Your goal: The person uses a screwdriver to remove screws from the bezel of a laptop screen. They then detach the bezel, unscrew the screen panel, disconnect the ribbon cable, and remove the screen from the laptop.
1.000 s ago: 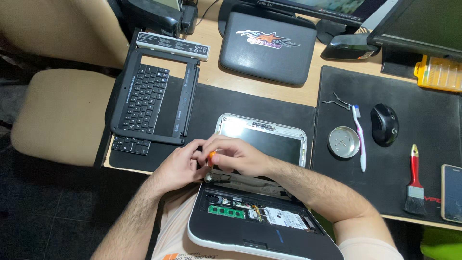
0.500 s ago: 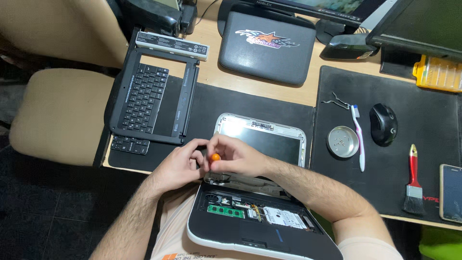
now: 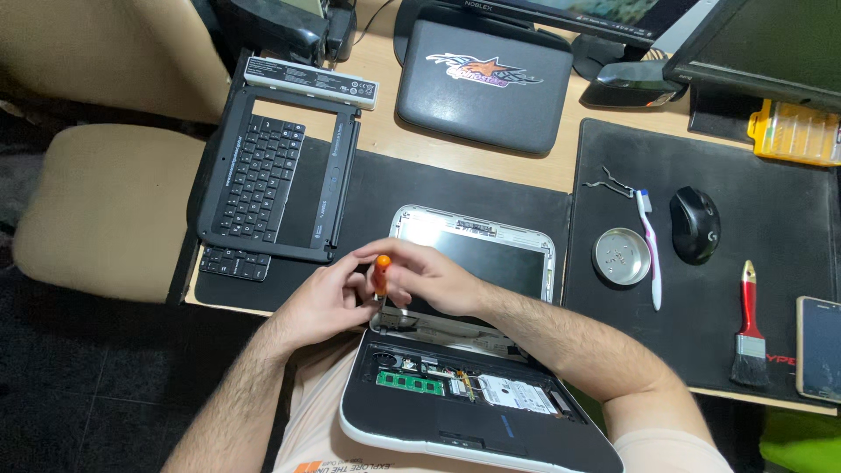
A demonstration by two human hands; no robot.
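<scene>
Hands hide screwdriver tip.

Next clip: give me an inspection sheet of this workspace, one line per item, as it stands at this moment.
Surface: wooden desk with black mats.
Job's things: opened small laptop, board exposed; orange-handled screwdriver at its hinge.
Clutter: keyboard bezel, battery pack, closed dark laptop, metal dish, toothbrush, mouse, red-handled brush, phone, yellow case.
Grippers: left hand and right hand both on the screwdriver.
Cables: nothing seen.
Surroundings: beige chair, monitors.
</scene>
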